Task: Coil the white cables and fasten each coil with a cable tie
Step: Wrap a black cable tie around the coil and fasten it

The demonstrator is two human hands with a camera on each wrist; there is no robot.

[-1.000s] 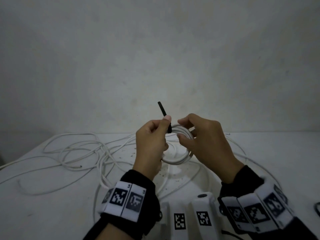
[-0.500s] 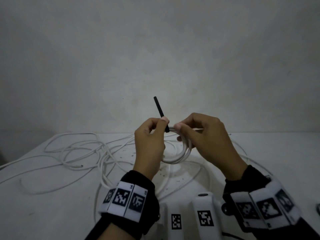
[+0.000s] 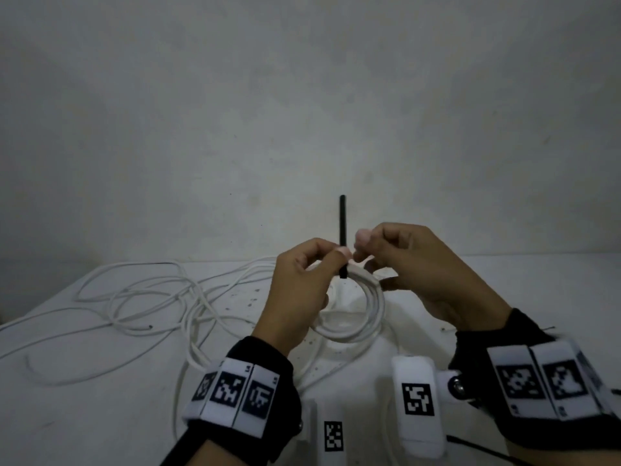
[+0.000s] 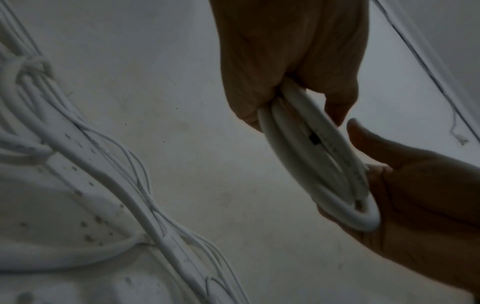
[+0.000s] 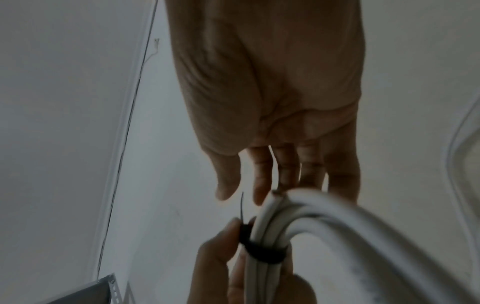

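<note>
Fingers (image 3: 304, 260) of the left hand (image 3: 295, 290) curl round the top of the coil (image 3: 364, 307), thumb and forefinger pinching it where the black tie (image 3: 342, 230) wraps it. In the right wrist view the tie (image 5: 262, 252) sits as a dark band round the strands of the coil (image 5: 311, 222), with the left hand (image 5: 233, 267) gripping at the band. The tie's free end stands straight up between the two hands in the head view. Beside it the right hand (image 3: 423, 274) has its fingers bent, fingertips close to the tie at the coil's top; whether they pinch anything cannot be told. The coil is held in the air above the table (image 3: 84, 415). Loose white cables (image 3: 141, 304) sprawl over the table to the left, well apart from the coil.
</note>
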